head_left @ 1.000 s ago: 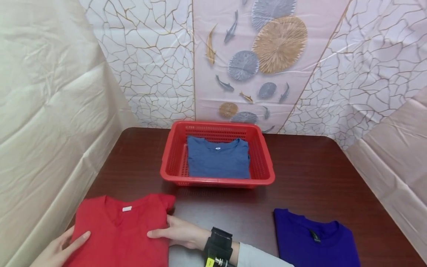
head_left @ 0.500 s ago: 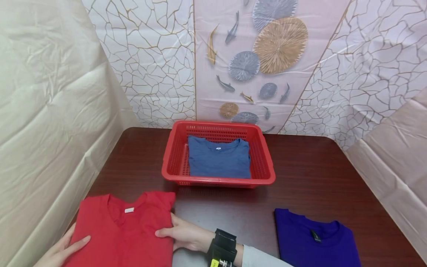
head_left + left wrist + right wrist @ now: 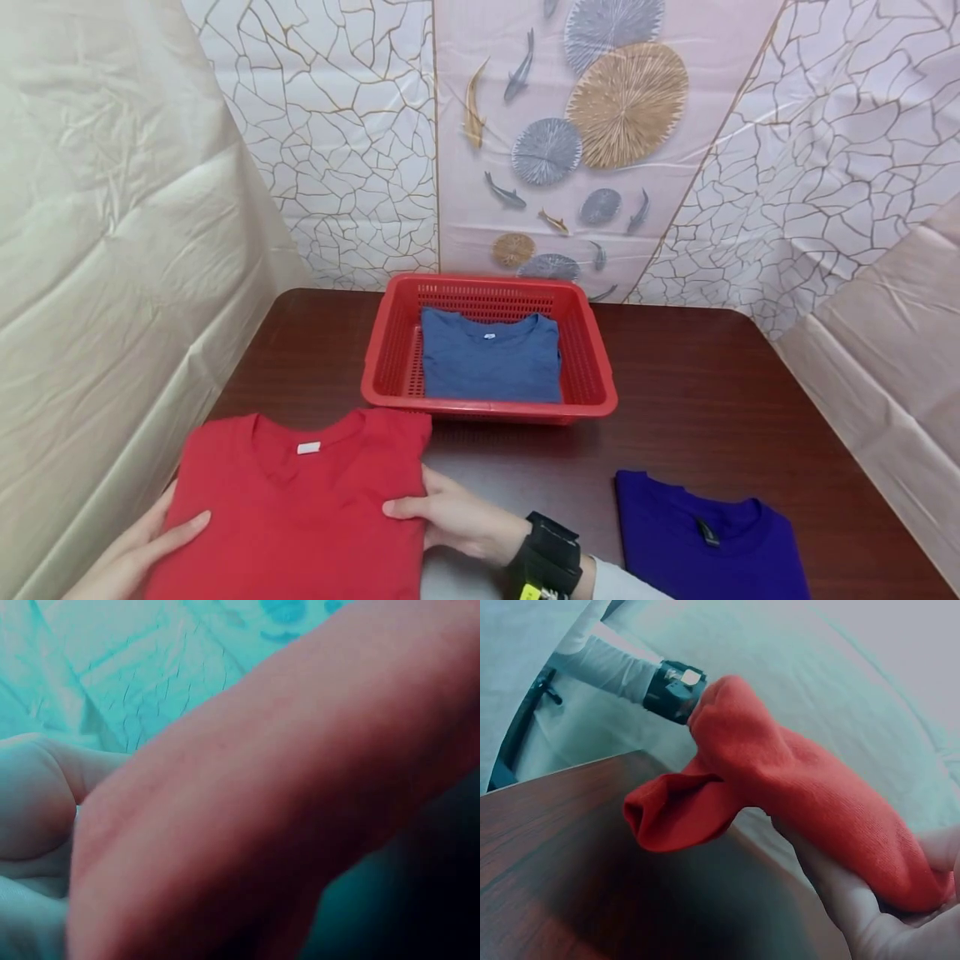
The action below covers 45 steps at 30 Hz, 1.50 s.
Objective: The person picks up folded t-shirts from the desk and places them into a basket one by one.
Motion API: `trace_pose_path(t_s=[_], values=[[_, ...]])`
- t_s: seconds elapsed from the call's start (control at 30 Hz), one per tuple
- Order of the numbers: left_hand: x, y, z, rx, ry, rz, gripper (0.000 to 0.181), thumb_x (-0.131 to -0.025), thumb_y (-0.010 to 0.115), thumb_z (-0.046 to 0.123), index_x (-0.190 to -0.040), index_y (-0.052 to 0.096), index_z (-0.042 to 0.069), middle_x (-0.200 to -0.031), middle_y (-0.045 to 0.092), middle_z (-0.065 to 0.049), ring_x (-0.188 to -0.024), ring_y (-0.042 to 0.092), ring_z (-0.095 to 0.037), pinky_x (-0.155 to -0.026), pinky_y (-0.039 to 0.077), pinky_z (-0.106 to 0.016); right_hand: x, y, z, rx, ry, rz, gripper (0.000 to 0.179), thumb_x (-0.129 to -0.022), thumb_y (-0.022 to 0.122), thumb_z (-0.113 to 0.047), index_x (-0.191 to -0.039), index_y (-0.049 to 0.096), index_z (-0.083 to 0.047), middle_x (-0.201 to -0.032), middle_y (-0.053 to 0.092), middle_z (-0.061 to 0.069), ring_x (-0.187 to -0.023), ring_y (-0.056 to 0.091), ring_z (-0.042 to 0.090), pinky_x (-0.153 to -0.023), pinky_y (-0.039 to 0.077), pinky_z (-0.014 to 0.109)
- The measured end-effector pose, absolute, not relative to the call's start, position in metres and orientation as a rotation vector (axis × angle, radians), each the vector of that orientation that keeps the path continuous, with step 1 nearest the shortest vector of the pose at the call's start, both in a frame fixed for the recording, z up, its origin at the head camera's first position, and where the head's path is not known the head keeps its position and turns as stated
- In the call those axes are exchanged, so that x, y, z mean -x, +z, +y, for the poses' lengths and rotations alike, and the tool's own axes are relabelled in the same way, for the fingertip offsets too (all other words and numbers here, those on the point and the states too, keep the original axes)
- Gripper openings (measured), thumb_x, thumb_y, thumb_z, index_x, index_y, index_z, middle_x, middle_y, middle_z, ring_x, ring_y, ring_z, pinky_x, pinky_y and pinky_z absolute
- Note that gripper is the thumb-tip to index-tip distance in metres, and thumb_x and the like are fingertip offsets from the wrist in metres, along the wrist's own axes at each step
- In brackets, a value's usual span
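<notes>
A folded red T-shirt (image 3: 300,508) with a white neck label is held between both hands at the lower left of the head view. My left hand (image 3: 146,542) grips its left edge, thumb on top and the other fingers behind the cloth. My right hand (image 3: 457,512) pinches the right edge the same way. In the right wrist view the red T-shirt (image 3: 802,780) is raised over the table, a fold hanging loose, with the right hand (image 3: 870,915) under its near end. Red cloth fills most of the left wrist view, beside part of the left hand (image 3: 34,802).
A red plastic basket (image 3: 491,408) stands at the back middle of the dark wooden table (image 3: 675,383). Inside it lies a folded blue T-shirt (image 3: 491,362). At the right front is a folded purple T-shirt (image 3: 712,542). Fabric curtains (image 3: 127,250) surround the table.
The red T-shirt has moved right and a little farther from me, toward the basket. My right hand has moved right with it; the left hand has shifted slightly.
</notes>
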<state>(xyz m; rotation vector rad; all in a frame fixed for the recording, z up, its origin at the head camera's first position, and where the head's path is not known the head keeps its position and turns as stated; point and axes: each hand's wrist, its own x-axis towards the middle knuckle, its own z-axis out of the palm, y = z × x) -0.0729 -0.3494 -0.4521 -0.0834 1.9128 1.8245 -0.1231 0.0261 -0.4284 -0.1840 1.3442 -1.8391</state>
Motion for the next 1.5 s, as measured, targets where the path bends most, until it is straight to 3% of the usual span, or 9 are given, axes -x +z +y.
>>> trace_pose_path(t_s=[0.23, 0.47, 0.73, 0.97, 1.5], values=[[0.077, -0.426, -0.316, 0.020, 1.977, 1.711, 0.066, -0.101, 0.031, 0.019, -0.143, -0.012, 0.046, -0.128, 0.042, 0.035, -0.115, 0.046, -0.003, -0.090, 0.048, -0.037, 0.126, -0.406, 0.059, 0.203, -1.852, 1.382, 0.058, -0.087, 0.060, -0.016, -0.138, 0.034, -0.011, -0.123, 0.056, 0.010, -0.104, 0.057, 0.024, -0.083, 0.053, 0.043], [0.093, -0.396, -0.278, -0.102, 2.030, 1.697, 0.064, -0.100, 0.032, 0.014, -0.148, -0.003, 0.038, -0.138, 0.045, 0.012, -0.121, 0.046, -0.018, -0.092, 0.047, -0.039, 0.134, -0.388, 0.092, 0.199, -1.902, 1.435, 0.053, -0.086, 0.061, -0.013, -0.133, 0.038, -0.006, -0.113, 0.063, 0.007, -0.103, 0.059, 0.025, -0.076, 0.055, 0.035], [0.126, -0.378, -0.242, -0.138, 2.120, 1.562, 0.065, -0.098, 0.036, 0.010, -0.148, 0.003, 0.034, -0.127, 0.055, 0.003, -0.115, 0.052, -0.024, -0.087, 0.051, -0.043, 0.155, -0.370, 0.124, 0.161, -1.907, 1.493, 0.047, -0.087, 0.059, -0.013, -0.129, 0.039, -0.004, -0.112, 0.063, 0.006, -0.104, 0.059, 0.027, -0.080, 0.055, 0.038], [0.153, -0.368, -0.217, -0.125, 2.107, 1.613, 0.064, -0.096, 0.045, 0.014, -0.147, 0.010, 0.030, -0.125, 0.052, -0.005, -0.110, 0.054, -0.027, -0.084, 0.052, -0.041, 0.175, -0.363, 0.147, 0.113, -1.931, 1.550, 0.041, -0.087, 0.059, -0.012, -0.123, 0.041, -0.005, -0.103, 0.066, 0.003, -0.098, 0.062, 0.024, -0.078, 0.056, 0.036], [0.235, -0.356, -0.161, -0.140, 2.146, 1.565, 0.060, -0.092, 0.052, 0.014, -0.143, 0.022, 0.026, -0.131, 0.041, -0.012, -0.113, 0.050, -0.027, -0.082, 0.054, -0.037, 0.238, -0.351, 0.194, 0.018, -1.992, 1.622, 0.039, -0.089, 0.057, -0.011, -0.124, 0.039, -0.005, -0.103, 0.065, 0.003, -0.096, 0.062, 0.019, -0.075, 0.056, 0.035]])
